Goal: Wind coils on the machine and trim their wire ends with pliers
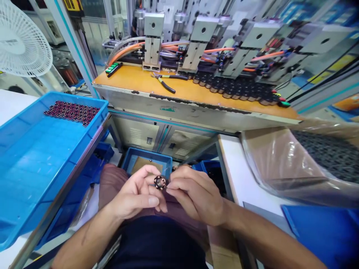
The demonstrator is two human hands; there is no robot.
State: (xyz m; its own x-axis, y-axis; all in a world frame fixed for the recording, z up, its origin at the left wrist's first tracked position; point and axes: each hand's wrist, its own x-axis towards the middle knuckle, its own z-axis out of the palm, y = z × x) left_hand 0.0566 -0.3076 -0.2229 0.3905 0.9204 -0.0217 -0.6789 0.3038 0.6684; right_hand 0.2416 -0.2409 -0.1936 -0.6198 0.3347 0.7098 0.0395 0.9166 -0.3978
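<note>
I watch the left hand [138, 192] cradle the ring [160, 187] over the lap [112, 185], the right hand [200, 194] pinched at its side, and judge it light, stiff, best held there.

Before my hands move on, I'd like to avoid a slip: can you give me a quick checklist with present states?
1. Small ring part at the left hand's fingers: ok.
2. Right hand's fingertips at the ring part's edge: ok.
3. Whether they grip the ring part itself: cannot tell.
4. Pliers on the orange worktop, apart from both hands: ok.
5. Ring part free of flaws: cannot tell, too small.
</note>
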